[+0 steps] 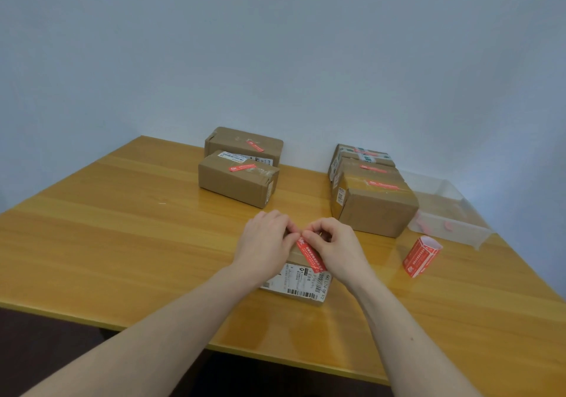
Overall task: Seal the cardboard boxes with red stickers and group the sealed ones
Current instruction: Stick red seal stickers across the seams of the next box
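A red sticker [310,255] is being pinched at its far end by both hands over a cardboard box [298,283] lying near the middle of the desk [122,243]. The left hand [267,243] is curled over the box top with its fingertips clamped on the sticker's end; the right hand [335,245] is pinching the same end from 3 o'clock. The sticker is running slantwise toward the box's near edge, above a white shipping label [301,286].

At 11 o'clock, two sealed boxes [239,182] are sitting one behind the other, the rear one against the wall [275,44]. At 1 o'clock, a row of three sealed boxes [372,203] is being kept touching. A sticker roll [422,255] is standing tilted at 3 o'clock, well apart from the box, and a clear plastic tray [453,213] is lying behind it by the desk's right edge.

Bare desk is lying open at 9 o'clock out to the left edge, and along the near edge.
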